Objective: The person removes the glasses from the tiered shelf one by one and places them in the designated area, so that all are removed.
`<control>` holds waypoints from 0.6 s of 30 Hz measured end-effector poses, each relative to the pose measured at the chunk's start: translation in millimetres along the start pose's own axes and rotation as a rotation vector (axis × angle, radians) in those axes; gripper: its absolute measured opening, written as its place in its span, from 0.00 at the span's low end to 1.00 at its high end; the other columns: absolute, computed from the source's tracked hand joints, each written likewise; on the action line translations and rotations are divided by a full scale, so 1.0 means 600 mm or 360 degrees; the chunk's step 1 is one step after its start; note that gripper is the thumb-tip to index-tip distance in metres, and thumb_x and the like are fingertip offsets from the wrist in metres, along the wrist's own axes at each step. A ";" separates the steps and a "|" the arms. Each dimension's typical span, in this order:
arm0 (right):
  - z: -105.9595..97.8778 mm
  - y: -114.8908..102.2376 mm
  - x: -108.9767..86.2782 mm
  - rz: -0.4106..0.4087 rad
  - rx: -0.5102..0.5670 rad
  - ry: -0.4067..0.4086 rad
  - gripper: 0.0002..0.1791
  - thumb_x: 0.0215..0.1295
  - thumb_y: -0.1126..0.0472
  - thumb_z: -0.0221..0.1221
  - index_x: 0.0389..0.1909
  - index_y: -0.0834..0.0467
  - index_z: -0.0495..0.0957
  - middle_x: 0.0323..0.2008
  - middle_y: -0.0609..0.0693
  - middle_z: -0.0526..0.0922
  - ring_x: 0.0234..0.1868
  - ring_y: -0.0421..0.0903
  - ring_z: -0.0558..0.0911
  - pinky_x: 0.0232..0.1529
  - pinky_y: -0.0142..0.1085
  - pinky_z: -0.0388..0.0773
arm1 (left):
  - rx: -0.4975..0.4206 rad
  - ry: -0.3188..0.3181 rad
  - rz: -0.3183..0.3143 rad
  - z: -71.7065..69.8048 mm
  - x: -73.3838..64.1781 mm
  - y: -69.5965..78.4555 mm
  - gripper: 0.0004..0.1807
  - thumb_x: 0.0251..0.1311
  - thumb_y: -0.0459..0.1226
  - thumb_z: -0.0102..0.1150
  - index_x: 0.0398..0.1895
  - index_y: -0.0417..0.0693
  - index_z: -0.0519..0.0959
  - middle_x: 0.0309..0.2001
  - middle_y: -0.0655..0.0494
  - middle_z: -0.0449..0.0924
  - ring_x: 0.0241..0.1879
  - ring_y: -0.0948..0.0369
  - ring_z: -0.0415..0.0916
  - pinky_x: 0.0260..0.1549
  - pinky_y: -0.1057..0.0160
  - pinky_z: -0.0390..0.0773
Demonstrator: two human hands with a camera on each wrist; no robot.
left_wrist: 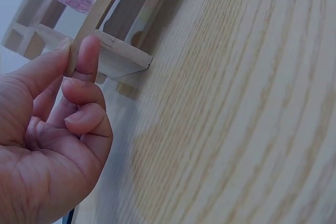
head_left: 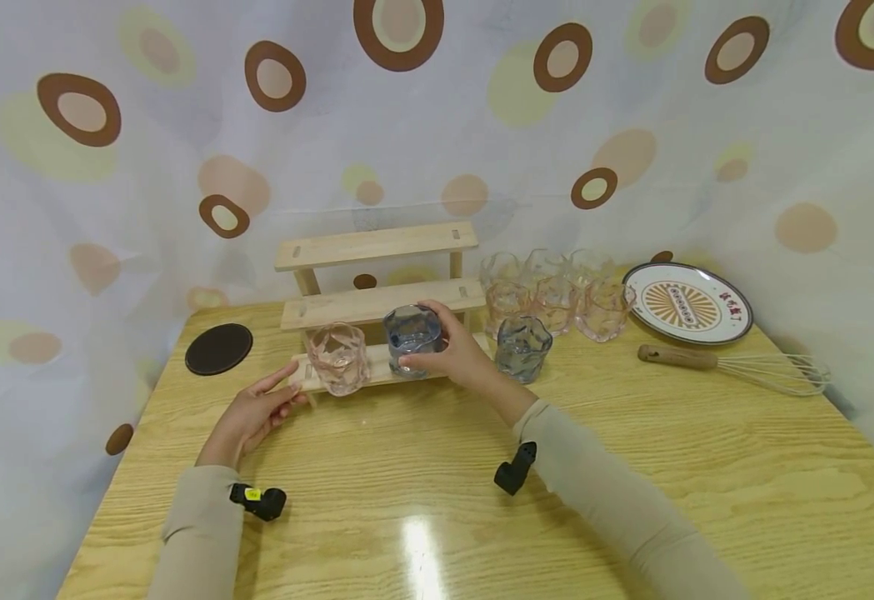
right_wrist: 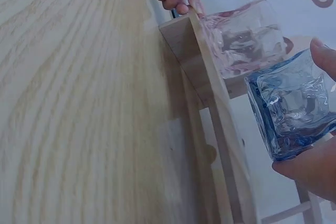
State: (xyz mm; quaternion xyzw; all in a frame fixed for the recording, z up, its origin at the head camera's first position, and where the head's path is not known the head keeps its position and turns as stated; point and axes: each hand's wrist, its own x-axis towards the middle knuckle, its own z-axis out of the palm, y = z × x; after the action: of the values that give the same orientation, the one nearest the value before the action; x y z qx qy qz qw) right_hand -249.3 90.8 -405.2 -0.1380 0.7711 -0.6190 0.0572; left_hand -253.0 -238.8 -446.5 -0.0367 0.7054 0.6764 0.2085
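Note:
A three-step wooden rack [head_left: 377, 248] stands at the back of the table. My left hand [head_left: 252, 417] pinches the left end of its lowest shelf between thumb and fingers, as the left wrist view [left_wrist: 58, 108] also shows. Beside that hand, a pink glass [head_left: 339, 360] rests on the lowest shelf. My right hand [head_left: 455, 350] grips a blue glass [head_left: 411, 333] at the lowest shelf, to the right of the pink one. In the right wrist view this blue glass [right_wrist: 291, 106] looks slightly apart from the shelf board. A second blue glass [head_left: 523, 350] stands on the table right of the rack.
Several pink glasses [head_left: 556, 307] and clear glasses [head_left: 545, 265] stand in rows right of the rack. A patterned plate [head_left: 687, 304] leans at the back right, with a wooden-handled whisk [head_left: 736, 367] before it. A dark round coaster [head_left: 219, 348] lies at the left.

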 end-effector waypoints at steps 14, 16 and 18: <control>-0.073 -0.027 -0.022 0.0064 -0.0051 0.0109 0.49 0.53 0.56 0.71 0.72 0.41 0.53 0.72 0.52 0.50 0.69 0.57 0.57 0.60 0.54 0.63 | -0.0018 -0.0021 0.0005 -0.002 -0.001 0.002 0.33 0.68 0.38 0.52 0.74 0.53 0.54 0.29 0.63 0.84 0.20 0.70 0.64 0.19 0.74 0.65; -0.086 -0.032 -0.030 0.0100 -0.0067 0.0123 0.49 0.52 0.54 0.71 0.72 0.39 0.53 0.71 0.52 0.52 0.69 0.57 0.58 0.60 0.54 0.63 | -0.0012 -0.0023 0.0004 -0.001 -0.001 0.002 0.33 0.68 0.38 0.53 0.74 0.54 0.54 0.29 0.63 0.84 0.20 0.70 0.64 0.19 0.74 0.65; -0.100 -0.033 -0.037 0.0098 -0.0055 0.0134 0.48 0.53 0.55 0.71 0.71 0.39 0.53 0.69 0.54 0.57 0.66 0.58 0.63 0.57 0.54 0.66 | -0.0001 -0.0027 0.0001 -0.001 -0.001 0.001 0.33 0.68 0.39 0.53 0.74 0.54 0.54 0.29 0.63 0.84 0.20 0.70 0.64 0.20 0.74 0.65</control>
State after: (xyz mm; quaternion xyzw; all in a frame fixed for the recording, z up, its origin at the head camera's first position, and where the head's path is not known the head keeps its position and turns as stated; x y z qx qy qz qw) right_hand -240.7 149.7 -373.9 -0.0890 0.7872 -0.6088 0.0415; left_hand -253.0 -239.7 -445.6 -0.0309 0.7035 0.6770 0.2141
